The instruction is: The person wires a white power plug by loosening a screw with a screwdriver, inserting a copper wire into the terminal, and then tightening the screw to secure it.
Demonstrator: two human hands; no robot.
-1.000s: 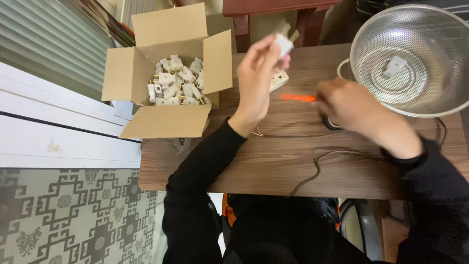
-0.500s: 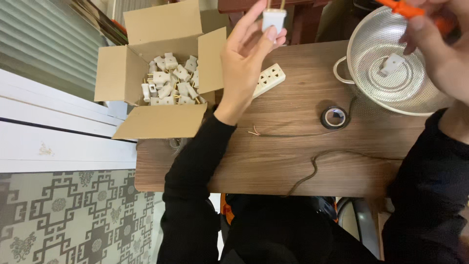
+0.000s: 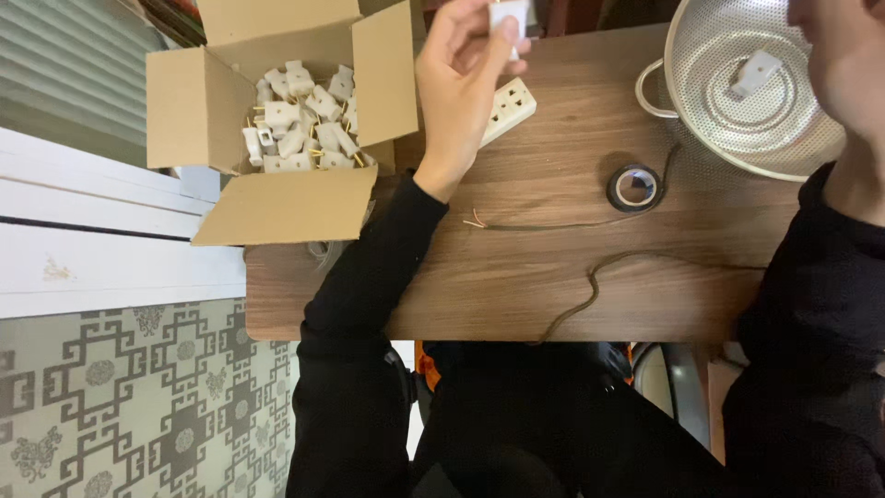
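Left hand (image 3: 466,78): grip pinching a white plug (image 3: 510,14) at fingertips, above the table (image 3: 553,267) | Right hand (image 3: 843,55): raising at frame edge, grip state unclear | Cardboard box (image 3: 277,198): lying left.

White plug (image 3: 510,13), pinched, raised

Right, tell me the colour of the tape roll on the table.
Black, with a pale inner core; the tape roll shows in the head view, lying flat on the wooden table.
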